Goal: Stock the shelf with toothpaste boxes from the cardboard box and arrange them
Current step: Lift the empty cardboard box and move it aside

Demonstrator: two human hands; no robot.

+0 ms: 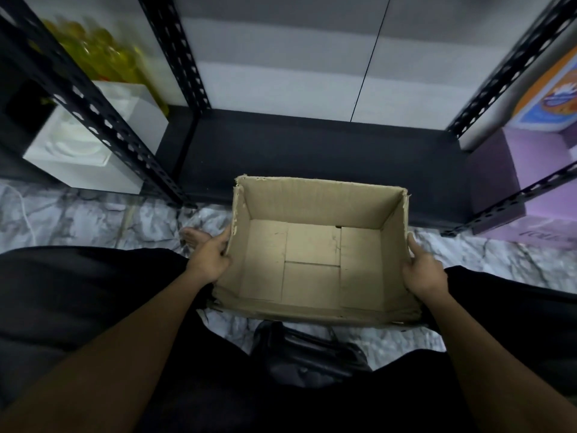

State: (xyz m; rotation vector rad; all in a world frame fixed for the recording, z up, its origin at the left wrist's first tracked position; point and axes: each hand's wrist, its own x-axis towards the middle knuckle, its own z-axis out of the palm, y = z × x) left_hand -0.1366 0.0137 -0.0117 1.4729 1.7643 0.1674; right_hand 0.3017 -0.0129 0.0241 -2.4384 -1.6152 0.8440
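Observation:
An open brown cardboard box (315,201) sits in front of me over the marble-patterned floor, and its inside shows only bare flaps. My left hand (210,256) grips the box's left wall. On the opposite side my right hand (423,270) grips the right wall. Just beyond the box lies the dark bottom shelf (312,151) of a black metal rack, with nothing standing on it. No toothpaste boxes are in sight.
Black perforated uprights (103,117) frame the shelf bay. Left bay holds a white box (93,142) and yellow bottles (93,51). Right bay holds purple boxes (537,170) and an orange-blue package (552,95). A bare foot (195,237) rests left of the box; a dark bag (306,351) lies by my legs.

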